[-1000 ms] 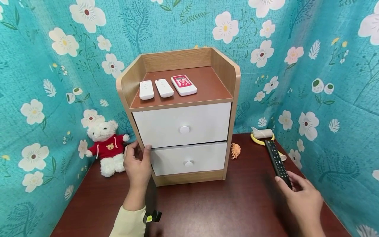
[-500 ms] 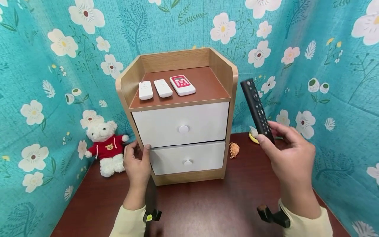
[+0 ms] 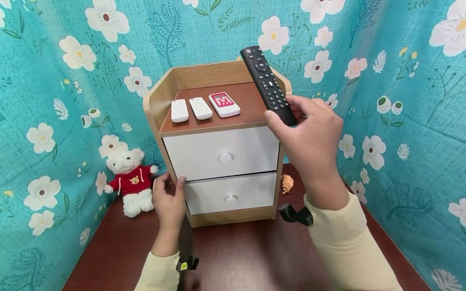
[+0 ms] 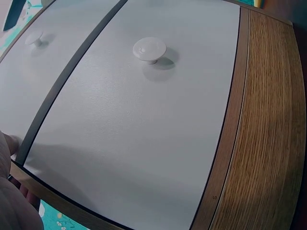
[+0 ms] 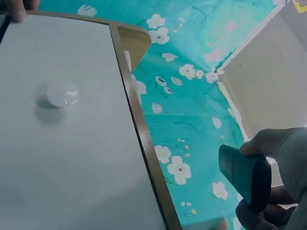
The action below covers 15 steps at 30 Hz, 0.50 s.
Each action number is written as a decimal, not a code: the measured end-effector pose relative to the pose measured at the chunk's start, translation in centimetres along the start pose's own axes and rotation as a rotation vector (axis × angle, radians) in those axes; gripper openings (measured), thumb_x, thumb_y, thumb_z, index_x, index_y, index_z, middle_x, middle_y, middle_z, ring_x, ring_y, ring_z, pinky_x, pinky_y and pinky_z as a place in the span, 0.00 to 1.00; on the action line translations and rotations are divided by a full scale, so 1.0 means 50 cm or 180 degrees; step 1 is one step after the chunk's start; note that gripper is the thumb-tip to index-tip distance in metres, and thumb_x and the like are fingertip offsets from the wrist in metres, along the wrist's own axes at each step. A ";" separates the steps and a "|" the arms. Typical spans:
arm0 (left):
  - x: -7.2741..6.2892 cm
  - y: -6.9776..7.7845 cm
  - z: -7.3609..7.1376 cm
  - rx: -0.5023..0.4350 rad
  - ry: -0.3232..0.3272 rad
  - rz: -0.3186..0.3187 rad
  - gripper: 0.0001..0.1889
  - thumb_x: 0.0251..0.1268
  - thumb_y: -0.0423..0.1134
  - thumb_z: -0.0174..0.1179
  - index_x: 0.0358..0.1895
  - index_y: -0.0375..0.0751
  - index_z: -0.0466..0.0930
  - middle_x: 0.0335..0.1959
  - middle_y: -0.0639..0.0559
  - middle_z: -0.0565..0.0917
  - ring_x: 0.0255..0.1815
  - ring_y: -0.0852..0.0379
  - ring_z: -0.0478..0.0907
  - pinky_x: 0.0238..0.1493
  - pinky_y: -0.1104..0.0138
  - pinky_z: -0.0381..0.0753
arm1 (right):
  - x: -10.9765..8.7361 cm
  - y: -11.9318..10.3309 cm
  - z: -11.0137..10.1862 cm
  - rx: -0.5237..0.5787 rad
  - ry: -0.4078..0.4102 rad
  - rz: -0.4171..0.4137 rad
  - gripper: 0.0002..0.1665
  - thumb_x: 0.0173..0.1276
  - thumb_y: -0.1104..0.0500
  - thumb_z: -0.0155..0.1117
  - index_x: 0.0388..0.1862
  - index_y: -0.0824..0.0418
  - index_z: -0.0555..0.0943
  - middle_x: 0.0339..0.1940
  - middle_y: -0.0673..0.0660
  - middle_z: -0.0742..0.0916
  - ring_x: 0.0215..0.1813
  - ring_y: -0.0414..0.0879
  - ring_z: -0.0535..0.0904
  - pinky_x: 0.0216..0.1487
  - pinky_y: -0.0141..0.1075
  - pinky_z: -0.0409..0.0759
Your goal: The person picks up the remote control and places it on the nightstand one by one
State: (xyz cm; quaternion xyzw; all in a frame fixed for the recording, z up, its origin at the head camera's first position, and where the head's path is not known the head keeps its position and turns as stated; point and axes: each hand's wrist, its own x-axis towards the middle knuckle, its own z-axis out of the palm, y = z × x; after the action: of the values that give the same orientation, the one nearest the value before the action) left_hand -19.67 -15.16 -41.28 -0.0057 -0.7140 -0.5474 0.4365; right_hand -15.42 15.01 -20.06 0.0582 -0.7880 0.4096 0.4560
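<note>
My right hand (image 3: pixel 313 137) pinches the lower end of a black remote control (image 3: pixel 267 81) between thumb and fingers. The remote is raised, button side toward the head camera, overlapping the right side of a small wooden cabinet (image 3: pixel 214 74). From the right wrist view, the remote (image 5: pixel 247 177) shows end-on, beside the white upper drawer front (image 5: pixel 72 153). My left hand (image 3: pixel 169 204) grips the cabinet's left edge, its thumb at the front and its fingers round the side. On the cabinet top lie two white remotes (image 3: pixel 179 111) and a red-faced white remote (image 3: pixel 224 104).
A white teddy bear (image 3: pixel 132 182) in a red hoodie sits left of the cabinet. Some orange yarn (image 3: pixel 287 184) lies to its right on the dark red-brown table (image 3: pixel 236 254). Both drawers are closed, including the lower drawer (image 4: pixel 120 105). A floral teal curtain (image 3: pixel 400 121) surrounds the table.
My right hand has lifted the black remote from low at the right, up and leftward, to the cabinet top's right side. My left hand has stayed on the cabinet edge.
</note>
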 end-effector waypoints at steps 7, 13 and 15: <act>0.002 -0.004 -0.002 -0.0013 -0.0007 -0.0006 0.21 0.72 0.34 0.73 0.61 0.24 0.81 0.51 0.31 0.80 0.50 0.65 0.76 0.52 0.77 0.77 | 0.039 -0.029 0.063 -0.0608 -0.0183 -0.0140 0.30 0.72 0.44 0.74 0.60 0.67 0.89 0.44 0.66 0.91 0.46 0.58 0.81 0.46 0.52 0.78; 0.002 -0.006 -0.002 0.0048 -0.0017 0.0049 0.21 0.72 0.34 0.74 0.61 0.25 0.81 0.50 0.32 0.81 0.50 0.66 0.76 0.52 0.78 0.76 | 0.052 -0.030 0.104 -0.0990 -0.0071 -0.0303 0.30 0.74 0.46 0.72 0.59 0.71 0.88 0.44 0.69 0.87 0.47 0.63 0.81 0.47 0.54 0.79; 0.003 -0.005 -0.002 0.0027 -0.0016 0.0041 0.21 0.72 0.34 0.74 0.61 0.25 0.81 0.50 0.32 0.81 0.50 0.65 0.76 0.52 0.77 0.77 | 0.057 -0.031 0.115 -0.1111 -0.0064 -0.0357 0.29 0.75 0.47 0.71 0.58 0.72 0.87 0.45 0.69 0.86 0.48 0.64 0.81 0.49 0.54 0.80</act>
State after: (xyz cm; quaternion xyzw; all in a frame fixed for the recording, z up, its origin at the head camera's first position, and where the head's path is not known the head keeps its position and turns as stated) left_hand -19.83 -15.42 -41.39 -0.0099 -0.7173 -0.5415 0.4383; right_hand -20.20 10.77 -18.40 0.0260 -0.8471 0.2399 0.4735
